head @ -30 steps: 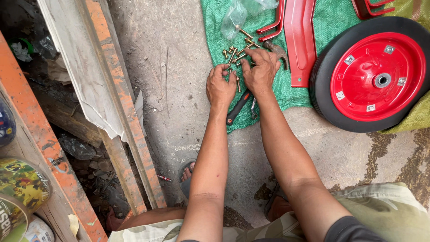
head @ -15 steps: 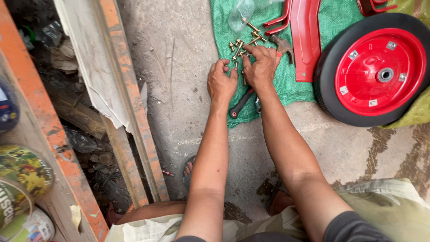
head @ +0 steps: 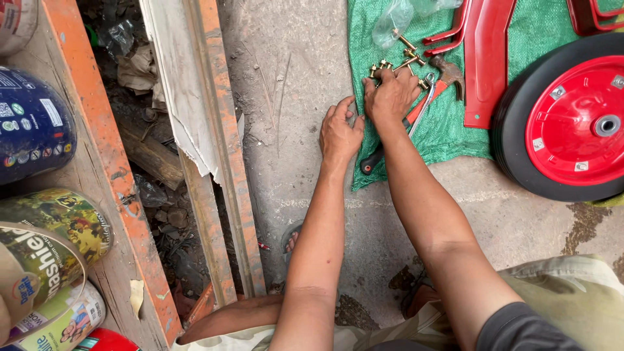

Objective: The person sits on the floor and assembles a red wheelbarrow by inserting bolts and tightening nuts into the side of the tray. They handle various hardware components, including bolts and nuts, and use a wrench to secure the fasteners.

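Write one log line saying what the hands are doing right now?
right hand: on brass bolts | left hand: at green mat edge, holding nothing seen | nearby: pliers, red wheel

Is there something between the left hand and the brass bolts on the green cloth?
Yes. The right hand lies on the brass bolts, covering the near ones. The left hand rests beside it at the edge of the green cloth.

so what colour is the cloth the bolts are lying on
Green, a woven mesh cloth under the bolts; the head view shows it plainly.
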